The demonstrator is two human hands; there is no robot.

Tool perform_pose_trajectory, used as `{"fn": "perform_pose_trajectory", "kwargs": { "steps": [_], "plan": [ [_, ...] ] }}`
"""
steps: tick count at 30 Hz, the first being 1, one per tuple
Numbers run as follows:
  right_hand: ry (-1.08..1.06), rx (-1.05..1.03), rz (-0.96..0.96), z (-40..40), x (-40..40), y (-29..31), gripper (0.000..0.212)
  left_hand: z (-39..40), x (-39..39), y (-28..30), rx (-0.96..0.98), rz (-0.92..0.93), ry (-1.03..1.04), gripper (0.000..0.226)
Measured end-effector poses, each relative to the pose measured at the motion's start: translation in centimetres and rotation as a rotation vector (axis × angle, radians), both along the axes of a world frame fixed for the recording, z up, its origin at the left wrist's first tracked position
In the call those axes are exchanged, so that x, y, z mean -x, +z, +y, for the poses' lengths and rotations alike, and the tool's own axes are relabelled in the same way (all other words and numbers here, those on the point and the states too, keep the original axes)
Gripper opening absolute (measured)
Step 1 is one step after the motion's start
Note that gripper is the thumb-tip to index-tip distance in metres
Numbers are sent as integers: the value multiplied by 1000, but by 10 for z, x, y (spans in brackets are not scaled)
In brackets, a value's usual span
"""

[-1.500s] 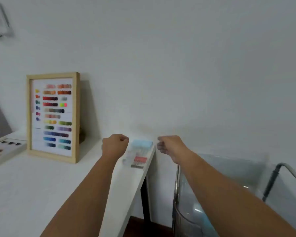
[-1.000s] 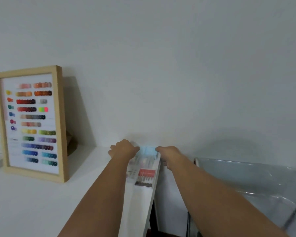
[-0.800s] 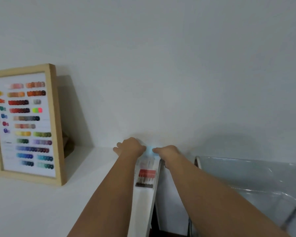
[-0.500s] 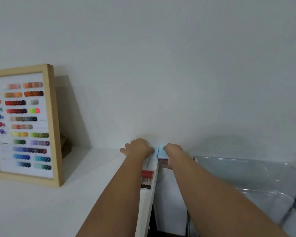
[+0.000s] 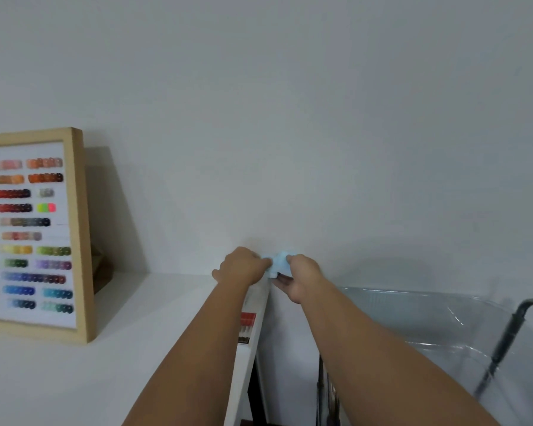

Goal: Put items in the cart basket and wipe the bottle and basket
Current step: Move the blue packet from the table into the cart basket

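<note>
A flat clear pack with a light-blue top (image 5: 279, 262) and a red and dark label (image 5: 247, 329) lies along the right edge of the white table (image 5: 105, 348). My left hand (image 5: 243, 265) and my right hand (image 5: 299, 278) both grip its blue far end, close to the wall. My left forearm hides most of the pack's middle. To the right and lower stands the clear plastic cart basket (image 5: 413, 321) with a dark metal handle (image 5: 511, 327). No bottle is in view.
A wood-framed colour-swatch board (image 5: 34, 235) leans against the white wall at the left, with a small brown object (image 5: 100, 269) behind it. A dark gap runs between the table's right edge and the cart.
Both hands reached forward from closed fists above the pack and closed on its blue end. The view shifted right, so the swatch board slid left.
</note>
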State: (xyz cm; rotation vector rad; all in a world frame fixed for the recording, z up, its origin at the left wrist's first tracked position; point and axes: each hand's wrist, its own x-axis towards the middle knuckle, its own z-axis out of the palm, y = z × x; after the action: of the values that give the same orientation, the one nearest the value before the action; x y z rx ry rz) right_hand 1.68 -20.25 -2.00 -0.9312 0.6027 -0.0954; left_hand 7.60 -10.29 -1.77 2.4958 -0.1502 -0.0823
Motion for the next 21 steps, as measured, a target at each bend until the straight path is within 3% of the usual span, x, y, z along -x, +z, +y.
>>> {"fn": "perform_pose_trajectory", "kwargs": {
  "steps": [2,5,7,15,21],
  "plan": [
    [-31,-32,-57,-6,2,9,21,6,2,9,235,78,-64,27],
    [-9,-40,-134,-12,14,24,28,10,15,25,614,275,-82,66],
    [12,-13,-148,-19,24,32,30,7,23,32,740,267,-79,69],
    [-94,101,-201,-91,82,54,13,-42,69,58,770,119,-190,32],
    [-316,506,-61,-168,135,38,13,-110,110,55,622,-26,-286,18]
  ]
}}
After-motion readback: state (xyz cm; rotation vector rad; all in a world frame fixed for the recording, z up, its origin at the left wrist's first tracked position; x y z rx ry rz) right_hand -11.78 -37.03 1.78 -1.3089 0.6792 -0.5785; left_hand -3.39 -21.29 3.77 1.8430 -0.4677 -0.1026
